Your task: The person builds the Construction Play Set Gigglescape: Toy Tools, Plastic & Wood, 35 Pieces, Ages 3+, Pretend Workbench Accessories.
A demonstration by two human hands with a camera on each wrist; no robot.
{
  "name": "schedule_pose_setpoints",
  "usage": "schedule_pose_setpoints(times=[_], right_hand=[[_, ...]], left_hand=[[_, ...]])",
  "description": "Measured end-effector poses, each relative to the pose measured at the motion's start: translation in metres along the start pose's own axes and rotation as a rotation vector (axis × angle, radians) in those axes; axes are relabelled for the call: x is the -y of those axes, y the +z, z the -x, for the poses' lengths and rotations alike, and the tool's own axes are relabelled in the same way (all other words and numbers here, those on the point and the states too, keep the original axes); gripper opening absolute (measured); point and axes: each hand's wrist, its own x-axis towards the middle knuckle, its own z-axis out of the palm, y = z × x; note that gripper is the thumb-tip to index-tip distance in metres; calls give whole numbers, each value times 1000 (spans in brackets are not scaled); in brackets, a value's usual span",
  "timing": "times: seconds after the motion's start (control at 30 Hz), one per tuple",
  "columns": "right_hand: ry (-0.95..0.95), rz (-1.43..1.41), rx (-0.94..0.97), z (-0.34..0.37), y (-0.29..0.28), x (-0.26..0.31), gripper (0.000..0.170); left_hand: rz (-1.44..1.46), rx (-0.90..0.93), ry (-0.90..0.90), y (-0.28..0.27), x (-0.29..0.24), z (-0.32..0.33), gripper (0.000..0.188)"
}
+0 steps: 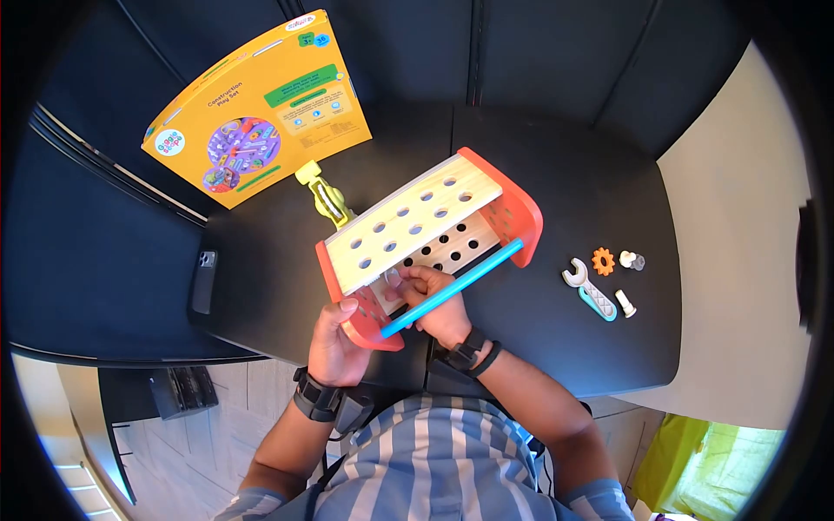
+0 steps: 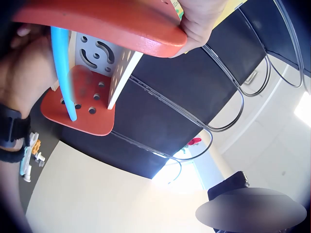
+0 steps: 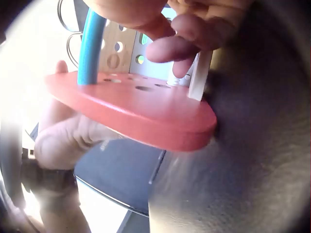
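Observation:
A toy workbench with a holed wooden board, red side panels and a blue rod is tilted over the dark table. My left hand grips the near-left red panel, its thumb on the edge. Past the blue rod, my right hand reaches into the bench with fingers curled. At its fingertips, close against the inner face of the red panel, is a white threaded bolt, partly hidden by the fingers.
A yellow construction-set box stands at the back left. Near the bench's rear edge is a yellow-green toy piece. A phone lies left. On the right are a grey toy wrench, an orange gear and a white bolt.

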Motion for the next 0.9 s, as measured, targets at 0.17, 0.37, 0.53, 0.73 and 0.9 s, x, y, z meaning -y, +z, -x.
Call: schedule_pose_setpoints(times=[0.17,0.37,0.53,0.73,0.9], right_hand=[[-142,-2,4,-14,22,-25,22],[-205,204,-65,-18,20,-30,26],[-248,171,-83,-18,23,-33,29],[-259,186,-54,-27,21,-42,31],[-253,163,-8,-30,18,-49,32]], left_hand=[[56,107,-14,-7,3,-5,54],[35,43,-49,-6,-1,0,57],[47,27,-49,-7,0,-1,56],[41,30,-52,-7,-1,1,57],[47,4,-50,-7,2,2,58]])
